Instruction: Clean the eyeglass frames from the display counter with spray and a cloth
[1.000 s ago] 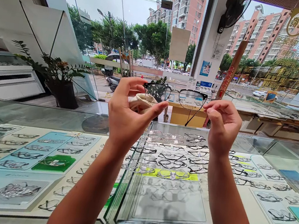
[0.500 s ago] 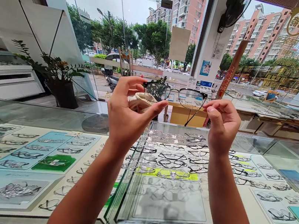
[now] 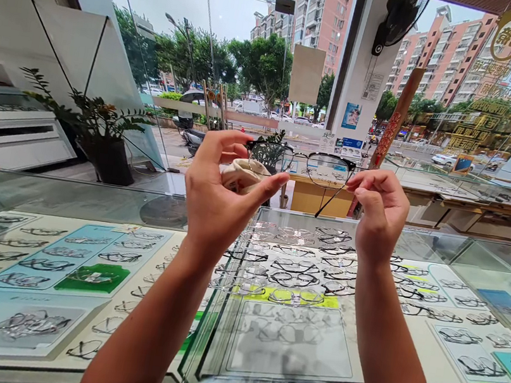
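Dark-rimmed eyeglasses (image 3: 300, 154) are held up level above the glass counter, their lenses facing me. My left hand (image 3: 221, 193) has its fingers round the left end of the frame, along with a crumpled cream cloth (image 3: 244, 176) in the palm; its thumb points right, below the left lens. At the right end of the frame my right hand (image 3: 379, 213) pinches the glasses near the hinge. One dark temple arm hangs down at a slant below the right lens.
Under the hands lies a glass display counter (image 3: 203, 376) with many eyeglasses in rows. A potted plant (image 3: 110, 150) stands at the left behind it. Further back are a wooden-fronted counter (image 3: 314, 198), glass windows and a black wall fan (image 3: 396, 20).
The glasses have shifted very slightly right. My right hand's fingers have changed their bend a little at the frame's end.
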A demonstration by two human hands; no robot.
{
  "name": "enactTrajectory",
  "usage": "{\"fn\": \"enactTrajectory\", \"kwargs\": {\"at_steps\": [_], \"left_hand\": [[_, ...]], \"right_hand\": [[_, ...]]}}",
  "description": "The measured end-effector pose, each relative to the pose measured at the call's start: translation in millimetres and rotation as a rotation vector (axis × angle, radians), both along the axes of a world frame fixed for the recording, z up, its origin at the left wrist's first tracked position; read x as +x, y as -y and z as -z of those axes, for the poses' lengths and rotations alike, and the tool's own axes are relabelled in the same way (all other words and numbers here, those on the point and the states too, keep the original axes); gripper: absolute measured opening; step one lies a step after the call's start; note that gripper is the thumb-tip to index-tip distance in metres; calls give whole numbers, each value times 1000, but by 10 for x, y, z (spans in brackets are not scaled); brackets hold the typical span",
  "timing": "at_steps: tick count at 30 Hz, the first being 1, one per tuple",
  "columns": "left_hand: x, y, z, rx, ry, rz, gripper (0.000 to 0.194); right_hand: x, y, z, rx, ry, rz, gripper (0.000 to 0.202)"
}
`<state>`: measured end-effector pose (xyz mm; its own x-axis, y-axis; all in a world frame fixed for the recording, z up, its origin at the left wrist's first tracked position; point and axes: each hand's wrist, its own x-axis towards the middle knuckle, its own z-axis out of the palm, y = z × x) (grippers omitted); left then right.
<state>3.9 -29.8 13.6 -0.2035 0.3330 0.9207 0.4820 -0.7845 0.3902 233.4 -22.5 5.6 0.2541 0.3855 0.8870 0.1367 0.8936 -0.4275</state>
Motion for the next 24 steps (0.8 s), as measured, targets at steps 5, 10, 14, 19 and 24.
{"fn": "enactTrajectory", "kwargs": {"at_steps": [5, 10, 14, 19, 24], "left_hand": [[-1, -8, 8, -1, 10, 8, 58], [-2, -5, 4, 8, 0, 4, 57], [-6, -12, 4, 10, -3, 0, 57], [-10, -16, 7, 2, 1, -2, 58], [0, 1, -1, -4, 1, 1, 58]], "right_hand": [[-5, 8, 1, -4, -14, -12, 5], [-10, 11, -2, -20, -14, -5, 8], [-1, -4, 2, -12, -8, -20, 10], [7, -15, 18, -16, 8, -18, 5], [-2, -31, 20, -27, 18, -9, 8]]}}
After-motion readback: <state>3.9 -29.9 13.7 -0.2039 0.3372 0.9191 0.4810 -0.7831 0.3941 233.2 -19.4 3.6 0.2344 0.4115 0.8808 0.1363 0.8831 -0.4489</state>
